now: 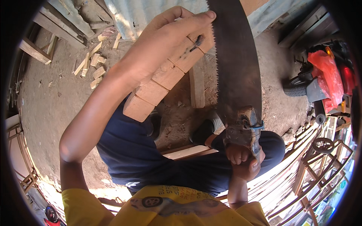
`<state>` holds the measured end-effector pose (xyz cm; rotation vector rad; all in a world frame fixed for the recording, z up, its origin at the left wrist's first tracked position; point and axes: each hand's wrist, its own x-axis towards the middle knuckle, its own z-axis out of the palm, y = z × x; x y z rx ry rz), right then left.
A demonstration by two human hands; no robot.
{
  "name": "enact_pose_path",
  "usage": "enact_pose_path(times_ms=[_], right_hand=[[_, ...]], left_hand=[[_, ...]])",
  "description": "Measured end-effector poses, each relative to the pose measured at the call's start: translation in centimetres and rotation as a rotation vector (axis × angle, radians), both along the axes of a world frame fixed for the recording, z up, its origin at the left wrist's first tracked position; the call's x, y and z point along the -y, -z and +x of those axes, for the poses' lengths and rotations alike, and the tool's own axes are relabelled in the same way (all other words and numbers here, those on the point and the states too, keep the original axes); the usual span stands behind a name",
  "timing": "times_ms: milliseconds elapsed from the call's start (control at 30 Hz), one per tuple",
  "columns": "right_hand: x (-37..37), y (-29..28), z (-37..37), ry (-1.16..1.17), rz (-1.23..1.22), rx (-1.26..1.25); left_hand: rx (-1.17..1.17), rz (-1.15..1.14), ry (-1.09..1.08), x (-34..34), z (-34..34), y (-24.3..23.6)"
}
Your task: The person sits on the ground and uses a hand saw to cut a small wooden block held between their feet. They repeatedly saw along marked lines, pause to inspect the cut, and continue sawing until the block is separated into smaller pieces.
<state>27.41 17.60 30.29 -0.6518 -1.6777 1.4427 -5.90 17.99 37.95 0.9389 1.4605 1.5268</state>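
Observation:
A piece of light wood (166,76) slants up over my left thigh, crossed by several straight lines that look like cuts, with a dark knot near its far end. My left hand (169,32) is wrapped over its upper side, the thumb reaching to the toothed edge of a handsaw (240,56). The broad dark blade stands nearly upright along the wood's far end, teeth facing left. Down by my right knee, my right hand (244,161) is closed round the saw's worn brown handle, which has a blue tie on it. Some left fingers are hidden behind the wood.
Small wood offcuts (97,64) lie on the dirt floor at the left. A wood strip (197,87) lies beyond my feet. Corrugated metal sheet (128,15) stands at the back. To the right are a motorcycle with a red plastic bag (327,77) and a wooden frame (320,169).

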Motion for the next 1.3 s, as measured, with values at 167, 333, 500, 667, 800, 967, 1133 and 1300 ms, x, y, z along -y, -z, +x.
enact_pose_path(times_ms=[167, 333, 500, 667, 800, 967, 1133, 1300], right_hand=[[-1.4, -1.3, -0.5, -0.318, -0.214, -0.431], [-2.5, -2.2, -0.1, -0.347, -0.149, -0.482], [-3.3, -2.4, 0.2, -0.39, -0.125, -0.602], [-3.3, -4.5, 0.4, -0.228, -0.083, -0.715], [-3.5, -4.9, 0.9, -0.064, -0.034, -0.724], [-3.8, -4.6, 1.4, -0.039, -0.073, -0.716], [-4.1, -4.2, 1.7, -0.173, -0.14, -0.748], [-4.1, -3.4, 1.7, -0.253, -0.14, -0.766]], left_hand=[[-0.257, -0.109, -0.02, 0.0, -0.1, 0.2], [-0.254, -0.184, 0.049, 0.0, -0.2, -0.1], [-0.269, -0.037, 0.181, -0.3, -0.8, -0.2], [-0.271, 0.023, 0.279, -0.4, -1.0, 0.4], [-0.229, -0.03, 0.312, -0.6, -0.8, 0.5], [-0.065, -0.177, 0.386, -0.2, -1.5, -0.1], [0.135, -0.209, 0.221, -0.1, -1.4, 0.5], [-0.123, -0.063, 0.186, -0.5, -2.7, 3.4]])
